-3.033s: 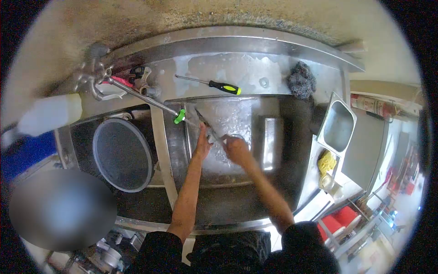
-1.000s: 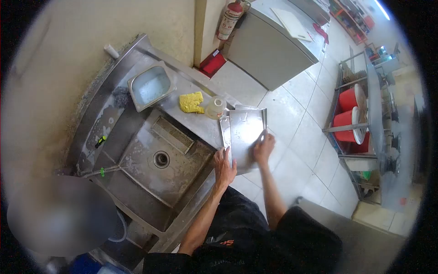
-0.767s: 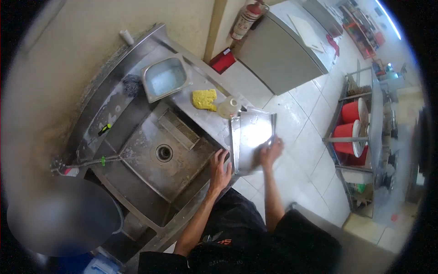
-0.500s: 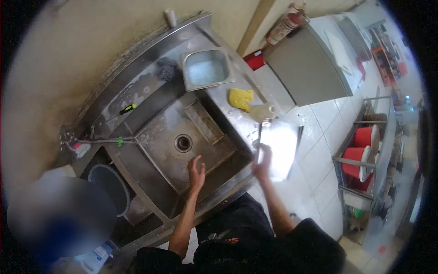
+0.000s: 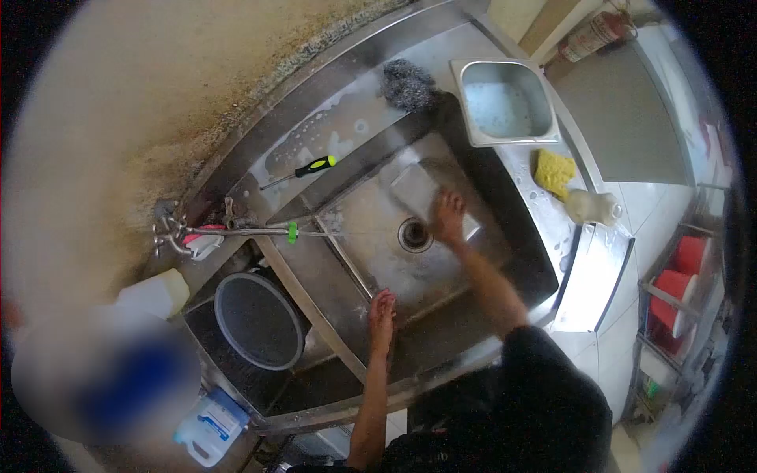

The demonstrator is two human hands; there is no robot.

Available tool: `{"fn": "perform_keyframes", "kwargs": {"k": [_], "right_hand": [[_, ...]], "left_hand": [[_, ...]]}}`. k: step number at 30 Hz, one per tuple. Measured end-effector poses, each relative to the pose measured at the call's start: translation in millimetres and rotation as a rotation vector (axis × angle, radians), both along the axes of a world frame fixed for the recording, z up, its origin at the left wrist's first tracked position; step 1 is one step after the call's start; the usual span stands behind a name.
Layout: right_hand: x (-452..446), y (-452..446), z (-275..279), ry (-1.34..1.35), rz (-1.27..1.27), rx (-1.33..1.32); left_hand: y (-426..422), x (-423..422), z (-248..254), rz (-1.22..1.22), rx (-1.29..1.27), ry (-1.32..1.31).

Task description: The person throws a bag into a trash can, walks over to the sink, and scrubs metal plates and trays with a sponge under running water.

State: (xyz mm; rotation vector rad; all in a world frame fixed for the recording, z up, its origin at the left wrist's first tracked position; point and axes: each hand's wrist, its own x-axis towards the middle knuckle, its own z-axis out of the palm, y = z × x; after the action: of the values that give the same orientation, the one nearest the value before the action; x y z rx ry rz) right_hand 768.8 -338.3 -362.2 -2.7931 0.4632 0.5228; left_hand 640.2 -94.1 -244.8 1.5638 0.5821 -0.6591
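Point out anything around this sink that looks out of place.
The black-and-yellow screwdriver looks out of place: it lies on the wet ledge behind the basin, a hand tool sharing the sink surround with a dark scouring pad and yellow sponge. The wall also shows dark staining along its base.

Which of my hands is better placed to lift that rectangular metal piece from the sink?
Probably the right hand: in view it overlaps the rectangular metal piece, though I can't confirm a grip. The left hand is farther off, with the drain roughly between it and the piece.
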Motion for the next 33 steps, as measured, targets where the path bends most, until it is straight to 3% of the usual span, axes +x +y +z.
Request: {"fn": "perform_keyframes", "kwargs": {"k": [2,6,9,17,19,23,27,29,30,31,33], "right_hand": [[3,37,8,-0.014,0.086,0.046],[-3,96,21,0.042,0.229,0.119],[-4,118,-13,0.062,0.215,0.063],[-23,121,-20,-0.016,0.192,-0.003],[-38,122,-14,-0.06,0.192,-0.152],[-34,119,17,0.088,0.141,0.03],[-40,127,-4,0.067,0.14,-0.124],[-52,125,-5,-0.057,0.057,0.062],[-62,129,-34,-0.234,0.03,-0.038],[-59,126,-30,-0.233,0.023,-0.057],[-53,119,-3,-0.186,-0.023,0.215]], "left_hand": [[20,-1,-30,0.031,-0.059,-0.033],[38,25,-35,0.006,-0.104,-0.041],[39,40,-40,-0.004,-0.095,-0.026],[44,33,-45,0.019,-0.14,-0.093],[39,20,-43,0.071,-0.16,-0.014],[39,35,-43,0.031,-0.1,-0.062],[31,33,-33,0.02,-0.135,0.007],[27,34,-41,0.066,-0.116,-0.005],[22,41,-41,0.081,-0.077,0.042],[13,50,-46,0.071,-0.096,0.044],[7,62,-65,0.073,0.093,0.059]]}}
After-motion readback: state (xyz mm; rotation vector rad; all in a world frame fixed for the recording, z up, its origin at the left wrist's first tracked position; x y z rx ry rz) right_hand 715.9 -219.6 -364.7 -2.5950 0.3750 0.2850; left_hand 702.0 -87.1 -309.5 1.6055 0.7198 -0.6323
